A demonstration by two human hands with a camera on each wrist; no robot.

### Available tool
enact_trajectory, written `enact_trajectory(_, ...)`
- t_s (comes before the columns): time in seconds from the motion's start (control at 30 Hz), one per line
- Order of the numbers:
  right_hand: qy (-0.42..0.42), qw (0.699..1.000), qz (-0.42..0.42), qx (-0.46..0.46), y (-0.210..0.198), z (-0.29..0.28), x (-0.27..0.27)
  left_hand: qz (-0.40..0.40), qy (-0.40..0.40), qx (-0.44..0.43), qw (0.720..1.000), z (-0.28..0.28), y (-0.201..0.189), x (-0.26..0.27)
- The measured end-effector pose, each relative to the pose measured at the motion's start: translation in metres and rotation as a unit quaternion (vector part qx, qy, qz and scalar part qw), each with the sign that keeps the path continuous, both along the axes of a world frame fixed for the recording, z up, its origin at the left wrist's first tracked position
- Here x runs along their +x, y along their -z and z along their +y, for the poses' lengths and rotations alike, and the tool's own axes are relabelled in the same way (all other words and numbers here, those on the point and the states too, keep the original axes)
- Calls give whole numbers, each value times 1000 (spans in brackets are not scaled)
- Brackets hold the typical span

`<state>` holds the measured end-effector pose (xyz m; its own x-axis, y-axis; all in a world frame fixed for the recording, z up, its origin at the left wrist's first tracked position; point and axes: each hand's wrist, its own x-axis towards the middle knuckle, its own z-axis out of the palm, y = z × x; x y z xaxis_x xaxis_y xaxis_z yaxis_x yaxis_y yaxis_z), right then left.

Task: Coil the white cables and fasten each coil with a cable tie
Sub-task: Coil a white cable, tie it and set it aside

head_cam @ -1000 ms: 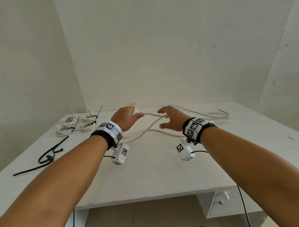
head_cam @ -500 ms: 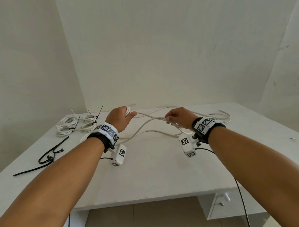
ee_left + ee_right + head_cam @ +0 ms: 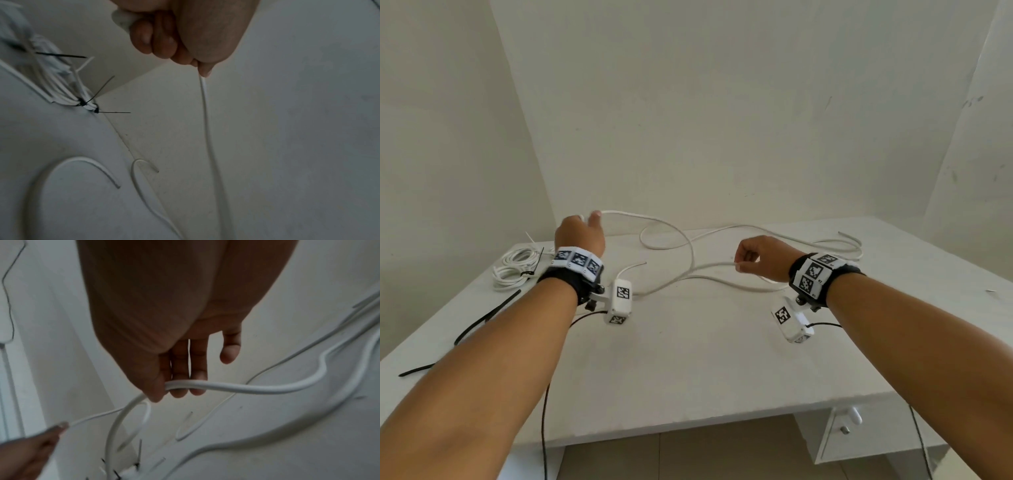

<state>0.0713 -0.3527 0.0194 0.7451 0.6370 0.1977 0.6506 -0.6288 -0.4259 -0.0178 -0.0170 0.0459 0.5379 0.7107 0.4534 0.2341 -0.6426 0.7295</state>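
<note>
A long white cable (image 3: 690, 251) loops loosely over the white table (image 3: 688, 359). My left hand (image 3: 589, 219) is raised at the back left, fingers curled round a few turns of this cable (image 3: 123, 21); a strand (image 3: 204, 105) runs out from under the thumb. My right hand (image 3: 741, 263) hovers over the table's middle right and pinches the same cable (image 3: 246, 388) between thumb and fingertips (image 3: 179, 391). The stretch between the hands sags in a loop. Its far end (image 3: 849, 236) trails at the back right.
Coiled white cables (image 3: 517, 269) fastened with black ties (image 3: 83, 103) lie at the back left. Loose black cable ties (image 3: 482, 320) lie along the left edge. Walls close the table in behind and on both sides. A drawer unit (image 3: 859, 431) stands under the right front.
The hands have drawn apart. My left hand has risen up and to the left with its turns of cable; my right hand has moved right along the cable, and a loop now hangs between them.
</note>
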Motion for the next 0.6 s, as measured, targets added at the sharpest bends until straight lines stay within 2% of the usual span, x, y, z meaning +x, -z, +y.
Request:
enact_trajectory(0.13, 13, 993, 31, -111, 8, -2, -2, 3, 58, 29, 998, -8, -10, -1)
enact_trajectory(0.23, 23, 997, 41, -58, 1, 10, -4, 8, 116, 24, 993, -24, -8, 1)
enact_trajectory(0.33, 11, 998, -55, 26, -9, 27, -6, 29, 162, 35, 986, -38, -2, 2)
enact_trajectory(0.43, -45, 990, -97, 90, -23, 48, -10, 40, 211, 44, 976, -54, 2, 0)
enact_trajectory(0.6, -70, 991, -76, 79, -34, 84, -18, 29, 261, 32, 964, -78, 6, 0)
